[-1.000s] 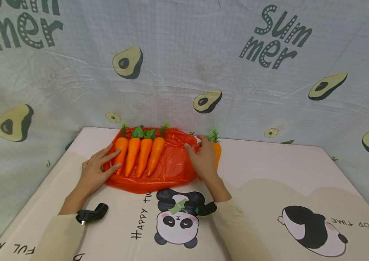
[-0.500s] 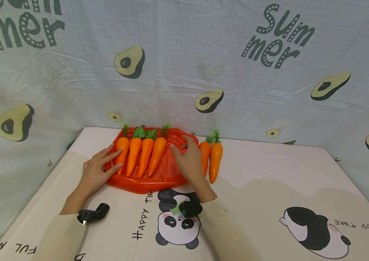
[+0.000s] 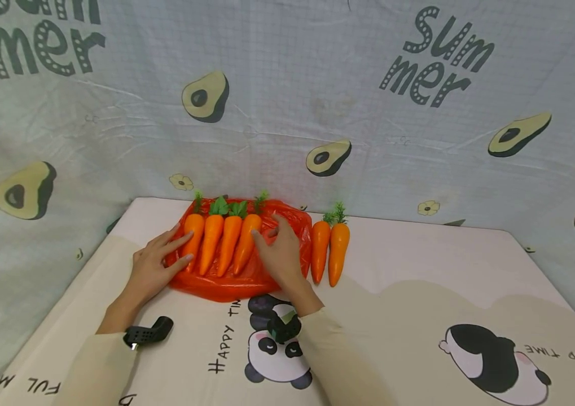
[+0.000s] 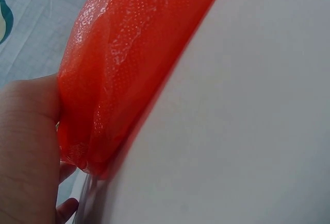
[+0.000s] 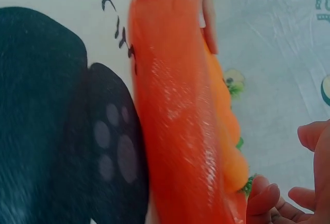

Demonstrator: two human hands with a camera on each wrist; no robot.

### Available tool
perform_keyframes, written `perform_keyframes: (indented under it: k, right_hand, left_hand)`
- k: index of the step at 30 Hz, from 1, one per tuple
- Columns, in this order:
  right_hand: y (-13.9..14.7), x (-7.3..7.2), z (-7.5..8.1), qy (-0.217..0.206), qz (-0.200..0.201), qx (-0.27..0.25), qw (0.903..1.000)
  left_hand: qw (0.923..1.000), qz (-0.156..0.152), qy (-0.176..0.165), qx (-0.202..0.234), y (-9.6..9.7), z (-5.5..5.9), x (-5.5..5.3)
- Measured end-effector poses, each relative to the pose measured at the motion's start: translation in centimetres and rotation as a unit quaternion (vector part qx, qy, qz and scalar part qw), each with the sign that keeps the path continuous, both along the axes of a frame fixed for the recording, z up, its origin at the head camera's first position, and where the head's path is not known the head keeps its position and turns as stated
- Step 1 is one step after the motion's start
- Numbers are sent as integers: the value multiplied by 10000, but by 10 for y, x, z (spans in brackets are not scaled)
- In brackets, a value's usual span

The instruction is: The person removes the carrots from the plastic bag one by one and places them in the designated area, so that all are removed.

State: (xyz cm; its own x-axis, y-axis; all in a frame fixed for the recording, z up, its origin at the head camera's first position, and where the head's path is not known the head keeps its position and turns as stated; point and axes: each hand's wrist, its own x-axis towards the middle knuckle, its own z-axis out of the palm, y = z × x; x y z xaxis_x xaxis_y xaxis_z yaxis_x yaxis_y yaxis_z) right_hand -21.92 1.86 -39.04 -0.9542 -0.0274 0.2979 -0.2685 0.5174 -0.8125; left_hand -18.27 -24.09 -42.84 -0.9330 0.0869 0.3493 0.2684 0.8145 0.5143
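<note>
A red plastic bag [image 3: 221, 287] lies spread at the back of the table, with several orange carrots [image 3: 209, 245] side by side on it, leafy tops away from me. My left hand [image 3: 152, 265] rests at the bag's left edge, its fingers spread against the leftmost carrot [image 3: 193, 234]. In the left wrist view its thumb touches the shiny red plastic [image 4: 118, 74]. My right hand [image 3: 282, 254] is over the bag's right part, fingers loosely bent and holding nothing, thumb beside the rightmost carrot on the bag [image 3: 248, 242]. In the right wrist view its fingertips are apart from the carrots [image 5: 234, 167].
Two more carrots [image 3: 329, 254] lie on the table just right of the bag. A white table cover [image 3: 409, 254] with panda prints spreads in front and to the right. A printed curtain [image 3: 267, 101] rises behind the table.
My right hand has moved left from the carrots beside the bag to the rightmost carrot on it. Both carrots at the right now show fully. My left hand has stayed in place.
</note>
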Motion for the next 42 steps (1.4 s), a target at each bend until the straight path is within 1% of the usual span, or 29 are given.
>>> perform_keyframes:
  k: [5,11,15,17,20,24,28,35,42]
  right_hand:
    - [-6,0,-4,-239,25,140,9996]
    - [-10,-2,-11,-100,45,277,9996]
    - [-13,-5,-15,-76,36,389,9992]
    - [-15,-6,-17,-138,21,467,9988]
    - [-18,-7,-19,-351,20,542,9979]
    - [-20,-8,-20,-609,-11,614,9963]
    - [-22,-10,-20,-709,-50,661,9953]
    - [-23,-14,-21,-743,-10,703,9948]
    - [-25,-16,-21,-787,-17,857,9932]
  left_hand:
    - [10000,17,27,23,0,-1,0]
    - [9999,-5,143,15,1,-3,-2]
    - [10000,22,88,19,1,-2,-1]
    - [10000,25,84,21,1,-2,-1]
    - [10000,36,82,10,1,-2,-1]
    - [9999,31,110,16,0,-3,0]
    - [9999,14,124,34,0,-3,1]
    - [10000,41,51,5,0,-3,0]
    - [9999,57,104,8,0,-4,-1]
